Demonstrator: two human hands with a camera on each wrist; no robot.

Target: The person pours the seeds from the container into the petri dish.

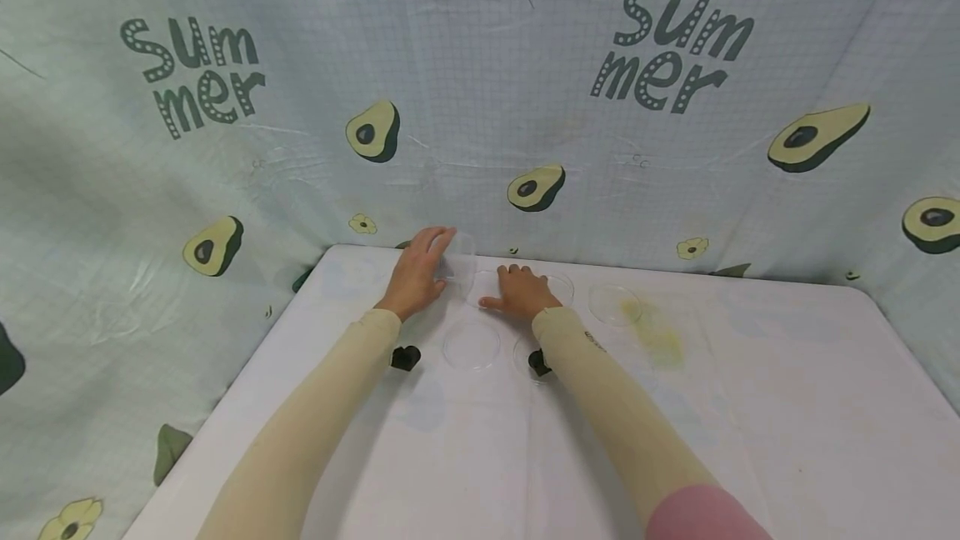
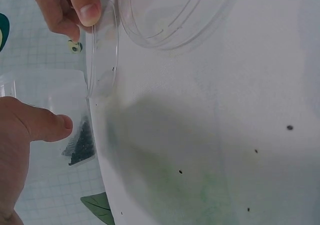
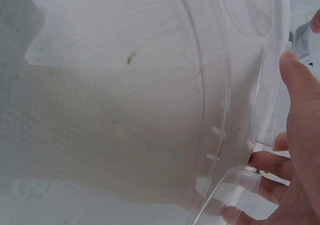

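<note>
My left hand [image 1: 418,273] holds a clear plastic container [image 1: 459,261] at the table's far edge. Dark grains [image 2: 82,145] lie gathered in one corner of it in the left wrist view, where its thumb rests along the near side. To its right, my right hand [image 1: 523,294] lies low over the table and pinches the edge of a clear, flat lid-like piece [image 2: 105,50]. In the right wrist view the thumb presses that piece's rim, and the other fingertips sit beside another clear dish [image 3: 227,195].
Clear round dishes stand on the white table: one in front of the hands [image 1: 471,346], one to the right [image 1: 615,305], one partly under the right forearm [image 1: 522,350]. A yellow stain [image 1: 660,336] marks the cloth. Small dark specks [image 2: 290,128] are scattered about. An avocado-print sheet [image 1: 450,90] hangs behind.
</note>
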